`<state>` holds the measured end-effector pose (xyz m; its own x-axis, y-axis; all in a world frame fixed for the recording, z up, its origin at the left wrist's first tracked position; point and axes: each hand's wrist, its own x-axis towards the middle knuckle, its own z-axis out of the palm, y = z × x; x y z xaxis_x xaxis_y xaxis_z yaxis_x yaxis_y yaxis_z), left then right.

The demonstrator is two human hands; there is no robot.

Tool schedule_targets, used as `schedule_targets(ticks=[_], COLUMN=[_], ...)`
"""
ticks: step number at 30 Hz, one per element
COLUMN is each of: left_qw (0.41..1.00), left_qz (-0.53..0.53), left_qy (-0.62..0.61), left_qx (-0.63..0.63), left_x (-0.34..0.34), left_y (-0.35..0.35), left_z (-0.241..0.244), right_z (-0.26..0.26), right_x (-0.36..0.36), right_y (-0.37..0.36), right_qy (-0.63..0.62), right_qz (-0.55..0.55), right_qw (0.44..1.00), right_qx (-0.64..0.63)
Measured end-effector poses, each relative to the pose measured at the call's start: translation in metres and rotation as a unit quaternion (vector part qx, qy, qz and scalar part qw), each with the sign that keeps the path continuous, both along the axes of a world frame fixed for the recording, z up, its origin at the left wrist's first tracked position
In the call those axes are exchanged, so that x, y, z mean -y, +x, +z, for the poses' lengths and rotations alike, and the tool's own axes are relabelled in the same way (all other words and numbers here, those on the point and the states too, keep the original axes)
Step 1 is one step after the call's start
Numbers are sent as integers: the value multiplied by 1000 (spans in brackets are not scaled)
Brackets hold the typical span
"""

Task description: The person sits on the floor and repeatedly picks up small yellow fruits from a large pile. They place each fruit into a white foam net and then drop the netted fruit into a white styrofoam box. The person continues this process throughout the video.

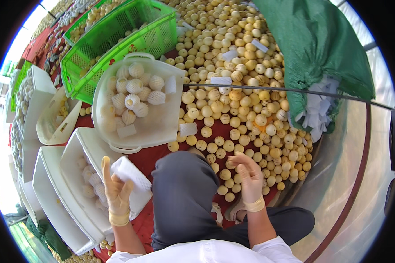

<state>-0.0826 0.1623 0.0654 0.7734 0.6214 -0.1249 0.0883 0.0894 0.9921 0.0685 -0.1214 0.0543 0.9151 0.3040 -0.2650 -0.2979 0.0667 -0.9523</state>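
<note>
My left hand [118,194], in a thin pale glove, is raised over the left side with a white foam mesh sleeve [131,172] held at its fingers. My right hand [247,179], gloved the same way, hovers over the edge of a large heap of round yellow fruits [217,107], some with dark stripes; its fingers are bent and no fruit is plainly seen in them. Ahead on the left, a translucent white plastic tub [161,123] contains fruits in foam mesh sleeves [134,86]. Loose foam sleeves [188,129] lie on the heap.
White foam boxes [85,138] stand at my left, one with sleeved fruits. Green plastic crates [118,49] stand behind the tub. A green sack [316,49] spills foam sleeves at the upper right. A thin dark rod [266,87] crosses above the heap. Red cloth [141,161] covers the ground.
</note>
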Motion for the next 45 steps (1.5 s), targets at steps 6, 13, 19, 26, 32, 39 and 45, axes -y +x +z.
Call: schedule_targets(ticks=[6,13,19,26,32,39,45], left_qw=[887,944,774,792,832,880,912], left_qz=[-360,-220,-265,-313,-201,-116,-228], left_qy=[-240,-156,-565,-513,-502,-455,-340], left_qx=[158,190,-104,-106,-124,-75,-11], left_x=[73,119,136,144,146,142,149], left_y=[25,49,32,58,77,90,89], left_z=[56,35,30,-4,-3,-8,13], right_z=[51,31,3,-166,-249,-115,-16], right_x=[-32,-13,-18,-80,-92,-32,-14], right_y=[-34,-44,-24,73,115,61,-8], right_qy=[216,483,162,-377,-480,163,-31], right_qz=[303,170,195,8,161,61,56], right_qw=[928,846,952,917,854,984,974], right_qx=[30,-145,-172,130,-121,-36,217])
